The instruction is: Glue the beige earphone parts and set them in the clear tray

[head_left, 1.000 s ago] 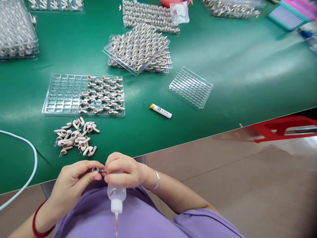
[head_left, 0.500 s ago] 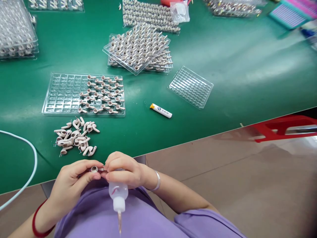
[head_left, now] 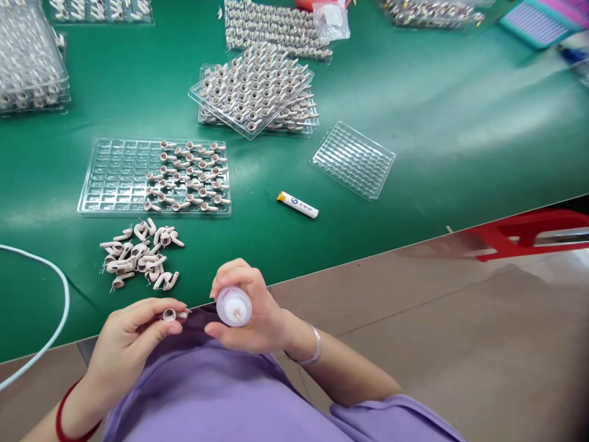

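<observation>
My left hand [head_left: 131,337] pinches a small beige earbud-shaped part [head_left: 169,315] between thumb and fingers, just below the table's front edge. My right hand [head_left: 251,310] is wrapped round a small white squeeze bottle [head_left: 234,306], whose round end now faces the camera. The two hands are a short way apart over my lap. A loose pile of the same beige parts [head_left: 140,255] lies on the green table just above my left hand. Behind the pile sits a clear tray [head_left: 115,178], its right half filled with parts.
Stacked full trays [head_left: 255,89] stand mid-table, more trays at far left [head_left: 30,61] and along the back. An empty clear tray [head_left: 353,161] and a white lighter [head_left: 297,205] lie to the right. A pale cable [head_left: 55,276] loops at the left. A red stool [head_left: 524,233] stands beyond the table edge.
My right hand has pulled away from the part and turned the bottle up, so its tip no longer hangs down over my lap. The left hand still holds the part.
</observation>
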The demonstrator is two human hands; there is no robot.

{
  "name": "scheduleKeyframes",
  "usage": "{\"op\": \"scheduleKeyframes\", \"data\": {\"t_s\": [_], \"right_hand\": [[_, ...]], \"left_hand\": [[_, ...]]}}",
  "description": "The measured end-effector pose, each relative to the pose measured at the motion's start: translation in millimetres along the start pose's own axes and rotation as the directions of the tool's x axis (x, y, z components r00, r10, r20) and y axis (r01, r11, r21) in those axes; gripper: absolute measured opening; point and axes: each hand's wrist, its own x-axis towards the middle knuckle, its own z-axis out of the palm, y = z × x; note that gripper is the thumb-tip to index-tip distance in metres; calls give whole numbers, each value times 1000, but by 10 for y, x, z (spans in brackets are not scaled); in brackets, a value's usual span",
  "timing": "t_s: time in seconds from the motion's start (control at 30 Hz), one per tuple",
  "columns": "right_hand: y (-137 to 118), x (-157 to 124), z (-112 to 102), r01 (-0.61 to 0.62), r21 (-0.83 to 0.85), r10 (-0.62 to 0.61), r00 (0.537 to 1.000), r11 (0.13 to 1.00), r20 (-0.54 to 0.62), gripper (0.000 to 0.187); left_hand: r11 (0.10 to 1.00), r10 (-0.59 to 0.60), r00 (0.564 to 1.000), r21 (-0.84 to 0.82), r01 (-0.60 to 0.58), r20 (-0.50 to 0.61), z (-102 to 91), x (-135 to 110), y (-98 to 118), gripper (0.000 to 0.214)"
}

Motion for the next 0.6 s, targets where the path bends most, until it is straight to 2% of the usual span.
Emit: {"op": "scheduleKeyframes", "data": {"t_s": [0.07, 0.13, 0.27, 0.43, 0.6], "right_hand": [[-32, -16, -48, -78, 28, 76, 995, 997, 67, 51], [-46, -48, -65, -157, 41, 154, 985, 987, 85, 50], [-61, -120, -17, -259, 106, 264, 963, 960, -43, 53], [-129, -173, 59, -185, 17, 185, 975, 983, -125, 38], [-139, -201, 92, -57, -115, 43, 991, 992, -127, 39]], "left_hand": [[1000, -18, 1000, -17, 18, -23, -8, -22, -19, 12], [999, -38, 998, -14, 38, -57, -16, -65, -50, 14], [993, -3, 973, 117, 31, -231, -9, -213, -151, 19], [959, 156, 893, 281, -35, -422, 100, -367, -278, 24], [951, 216, 846, 303, -68, -487, 192, -393, -341, 33]]}}
